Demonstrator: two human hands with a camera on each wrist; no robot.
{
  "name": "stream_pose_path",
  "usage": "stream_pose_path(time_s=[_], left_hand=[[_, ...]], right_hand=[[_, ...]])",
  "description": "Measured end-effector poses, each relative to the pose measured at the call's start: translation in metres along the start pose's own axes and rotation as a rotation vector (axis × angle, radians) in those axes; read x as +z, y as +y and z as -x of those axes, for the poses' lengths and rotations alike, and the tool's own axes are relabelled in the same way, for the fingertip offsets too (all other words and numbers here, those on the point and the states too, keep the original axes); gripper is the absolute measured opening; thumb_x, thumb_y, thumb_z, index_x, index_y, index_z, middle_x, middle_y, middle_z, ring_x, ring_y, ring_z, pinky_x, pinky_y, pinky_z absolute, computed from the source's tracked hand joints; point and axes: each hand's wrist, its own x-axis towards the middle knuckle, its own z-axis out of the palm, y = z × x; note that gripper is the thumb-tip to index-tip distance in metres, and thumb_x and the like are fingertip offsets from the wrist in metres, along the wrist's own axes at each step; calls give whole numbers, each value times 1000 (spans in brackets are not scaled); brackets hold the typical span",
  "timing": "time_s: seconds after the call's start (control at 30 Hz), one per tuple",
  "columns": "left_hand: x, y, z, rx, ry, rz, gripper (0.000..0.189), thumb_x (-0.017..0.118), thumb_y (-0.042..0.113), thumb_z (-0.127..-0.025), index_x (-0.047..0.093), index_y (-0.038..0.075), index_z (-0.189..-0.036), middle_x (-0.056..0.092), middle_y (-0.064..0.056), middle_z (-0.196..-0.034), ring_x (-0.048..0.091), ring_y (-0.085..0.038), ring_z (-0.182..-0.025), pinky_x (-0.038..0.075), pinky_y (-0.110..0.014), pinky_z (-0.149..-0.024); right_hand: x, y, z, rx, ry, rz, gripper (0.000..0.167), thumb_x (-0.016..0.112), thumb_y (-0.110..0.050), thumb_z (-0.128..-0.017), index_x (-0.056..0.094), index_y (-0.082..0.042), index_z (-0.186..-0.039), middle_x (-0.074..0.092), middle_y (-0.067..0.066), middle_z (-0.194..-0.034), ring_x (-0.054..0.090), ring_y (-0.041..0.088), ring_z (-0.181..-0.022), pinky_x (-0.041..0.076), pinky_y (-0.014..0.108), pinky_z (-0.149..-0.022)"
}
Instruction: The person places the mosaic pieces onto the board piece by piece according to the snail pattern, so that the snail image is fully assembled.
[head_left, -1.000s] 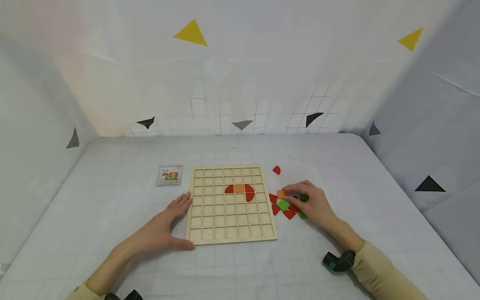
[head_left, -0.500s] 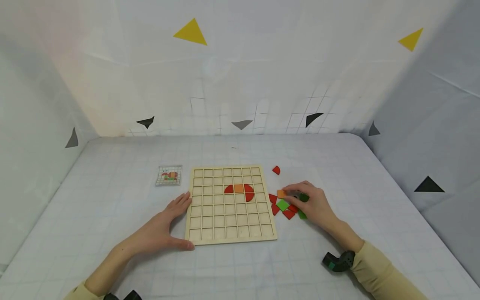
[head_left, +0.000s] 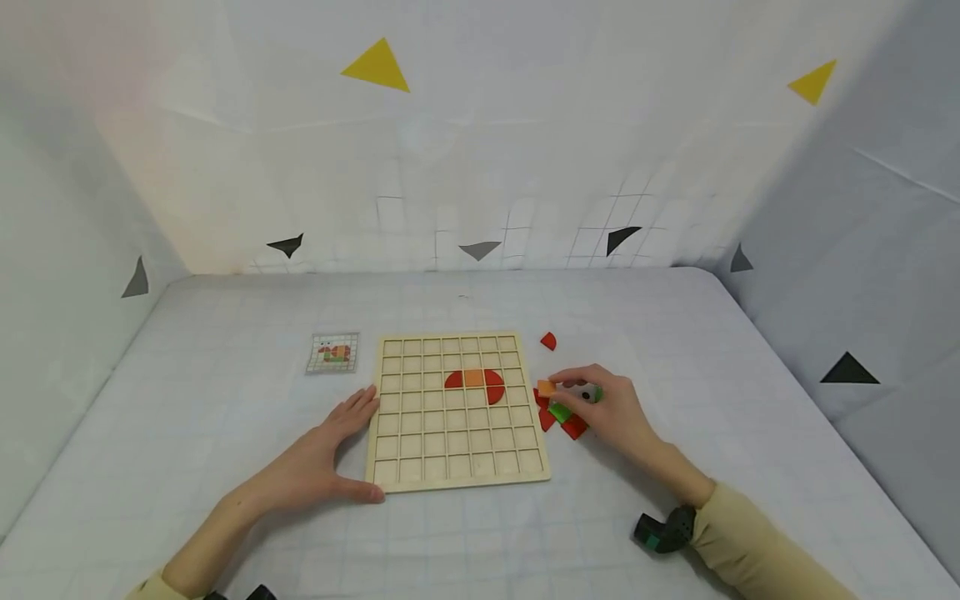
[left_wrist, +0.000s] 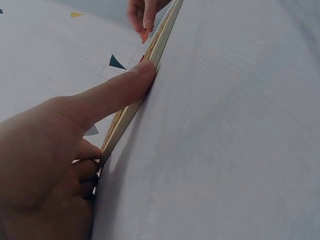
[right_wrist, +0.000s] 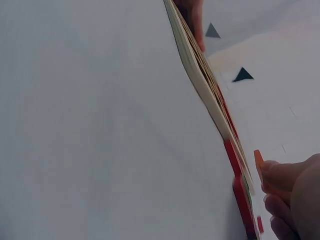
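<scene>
A pale wooden grid board (head_left: 435, 412) lies on the table; in its cells sit an orange square tile (head_left: 474, 378) and several red quarter-circle tiles (head_left: 495, 393). Along the board's left side rests my left hand (head_left: 318, 458), fingers and thumb spread and touching its edge and near corner. My right hand (head_left: 611, 412) pinches another orange square tile (head_left: 546, 389) between thumb and fingertips, lifted just off the pile, as the right wrist view also shows. Below it lie a bright green tile (head_left: 559, 412) and red tiles (head_left: 574, 427), partly hidden by the hand. A whitish tile with a black dot (head_left: 587, 396) shows beside the fingers.
A small card (head_left: 333, 353) with a coloured picture on a grid lies left of the board. One red quarter-circle tile (head_left: 549, 341) lies apart, beyond the board's right side. White cloth walls (head_left: 480, 125) enclose the table at the back and sides.
My right hand has taken hold of the orange square tile, raised it from the pile and moved slightly left. The left hand stays at the board's edge; the whole view has shifted a little.
</scene>
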Motion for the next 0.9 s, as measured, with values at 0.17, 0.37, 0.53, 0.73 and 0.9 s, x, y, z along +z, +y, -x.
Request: stream_pose_path(time_s=[0.17, 0.37, 0.53, 0.73, 0.9], left_hand=[[0, 1, 0, -6, -3, -7, 123, 83, 66, -65, 25, 13, -159, 12, 1, -169, 7, -35, -155, 15, -61, -121], [0, 1, 0, -5, -1, -12, 123, 83, 65, -65, 25, 13, -159, 12, 1, -169, 8, -35, -155, 16, -61, -121], [0, 1, 1, 2, 4, -5, 122, 82, 66, -65, 25, 14, -160, 12, 2, -169, 8, -35, -155, 16, -62, -121], [0, 0, 1, 2, 5, 5, 122, 83, 65, -65, 25, 13, -160, 12, 1, -169, 7, -35, -155, 15, -62, -121], [-1, 2, 1, 4, -2, 17, 122, 84, 63, -65, 25, 12, -159, 12, 0, -169, 7, -36, -155, 15, -62, -121]], right_hand=[[17, -19, -4, 40, -21, -15, 28, 82, -14, -83, 75, -14, -110, 74, -4, -97, 64, 8, -86, 53, 29, -73], [36, -39, -12, 37, -30, -27, 25, 81, -14, -84, 76, -11, -109, 72, -3, -93, 58, 11, -78, 50, 27, -65], [50, -48, -20, 23, -26, -50, 22, 81, -16, -85, 77, -12, -105, 72, -5, -90, 56, 12, -75, 46, 24, -61], [66, -54, -27, -27, -18, -57, 21, 81, -14, -83, 77, -9, -103, 76, -1, -95, 67, 14, -90, 57, 31, -75], [74, -53, -26, -66, -7, -43, 20, 80, -14, -84, 76, -9, -103, 76, -1, -99, 65, 13, -96, 58, 32, -82]])
